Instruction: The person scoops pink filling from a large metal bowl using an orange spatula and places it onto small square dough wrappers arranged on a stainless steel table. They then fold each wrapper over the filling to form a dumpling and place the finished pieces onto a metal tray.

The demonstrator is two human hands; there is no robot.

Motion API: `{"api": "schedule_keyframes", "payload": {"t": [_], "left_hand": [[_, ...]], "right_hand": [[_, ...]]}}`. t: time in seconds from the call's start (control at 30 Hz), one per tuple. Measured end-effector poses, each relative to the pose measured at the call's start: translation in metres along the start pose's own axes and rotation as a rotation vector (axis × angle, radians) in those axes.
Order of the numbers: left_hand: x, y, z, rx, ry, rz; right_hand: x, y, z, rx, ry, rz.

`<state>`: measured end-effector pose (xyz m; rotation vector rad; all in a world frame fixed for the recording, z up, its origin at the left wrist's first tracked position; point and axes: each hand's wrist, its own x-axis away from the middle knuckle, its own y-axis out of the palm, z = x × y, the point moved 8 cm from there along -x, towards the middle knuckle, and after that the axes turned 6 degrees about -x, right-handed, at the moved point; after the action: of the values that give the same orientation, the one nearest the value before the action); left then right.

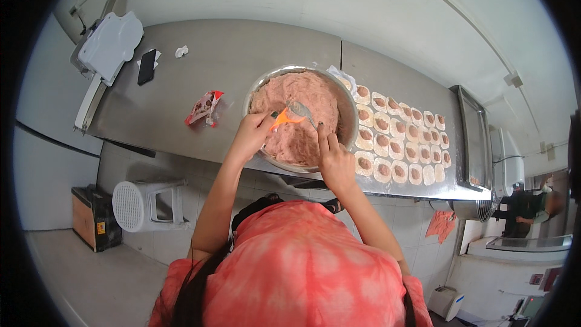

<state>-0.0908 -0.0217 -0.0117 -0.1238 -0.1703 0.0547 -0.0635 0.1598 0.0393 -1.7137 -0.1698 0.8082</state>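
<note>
A large steel bowl [247, 102] of pink minced meat [307, 88] stands on the steel table in front of me. Over the meat, my left hand [251, 136] is closed on an orange tool [287, 120] whose exact kind I cannot make out. My right hand [334, 156] grips the handle of a metal spoon [299, 109], its bowl touching or very near the orange tool. To the right lie several rows of pale dough wrappers [382, 170]; most carry a small lump of meat, while a few in the nearest row look bare.
On the table's left are a red and clear plastic packet [204, 109], a black phone [147, 67] and a crumpled white scrap [181, 51]. A white scale-like device [112, 46] stands at the left end, a metal tray [471, 139] at the right. A white stool [148, 206] is below.
</note>
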Motion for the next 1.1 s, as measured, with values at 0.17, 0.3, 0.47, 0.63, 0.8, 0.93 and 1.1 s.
{"api": "schedule_keyframes", "payload": {"t": [0.17, 0.3, 0.47, 0.63, 0.8, 0.93, 1.1], "left_hand": [[0.004, 0.003, 0.002, -0.019, 0.089, 0.089], [0.004, -0.006, 0.009, 0.072, 0.061, 0.115], [0.008, -0.016, 0.032, -0.391, 0.273, 0.254], [0.015, -0.011, 0.049, -0.53, 0.344, 0.301], [0.015, -0.005, 0.055, -0.569, 0.348, 0.281], [0.016, -0.001, 0.06, -0.65, 0.377, 0.292], [0.019, 0.001, 0.061, -0.796, 0.389, 0.252]], "right_hand": [[0.0, 0.01, 0.021, -0.065, 0.147, -0.032], [0.003, 0.016, 0.052, -0.211, 0.294, -0.053], [0.0, -0.012, 0.059, -0.559, 0.518, -0.049], [-0.003, -0.027, 0.039, -0.463, 0.316, 0.024], [-0.007, -0.028, 0.026, -0.328, 0.208, 0.001], [-0.01, -0.02, 0.011, -0.153, 0.115, -0.114], [-0.017, -0.026, 0.003, 0.085, -0.084, -0.154]]}}
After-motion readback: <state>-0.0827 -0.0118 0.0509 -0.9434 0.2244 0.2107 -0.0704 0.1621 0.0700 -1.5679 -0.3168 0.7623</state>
